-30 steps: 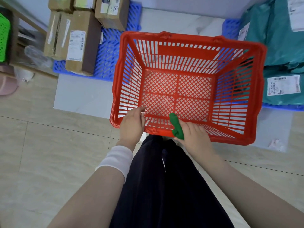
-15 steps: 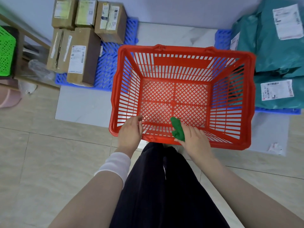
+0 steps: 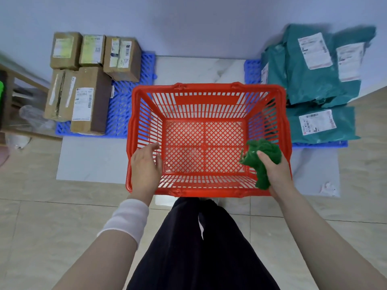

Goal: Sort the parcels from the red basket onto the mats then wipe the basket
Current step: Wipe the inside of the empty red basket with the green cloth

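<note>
Basket emptied; wiping step in hand, cloth at the lower right inner wall.

The red basket (image 3: 207, 95) sits mid-frame on the floor. A green cloth (image 3: 260, 158) is bunched in the closed right hand (image 3: 274, 170); the left hand (image 3: 145, 166) lies loosely open against the left rim, gripping nothing. Wiping is best done with the rim steadied, each wall and the lattice base covered in turn. Counted: five cardboard boxes (image 3: 88, 105) on the blue mat (image 3: 123, 114) upper left; about four teal mailers (image 3: 310, 80), overlapping, upper right; one basket, one cloth.
</note>
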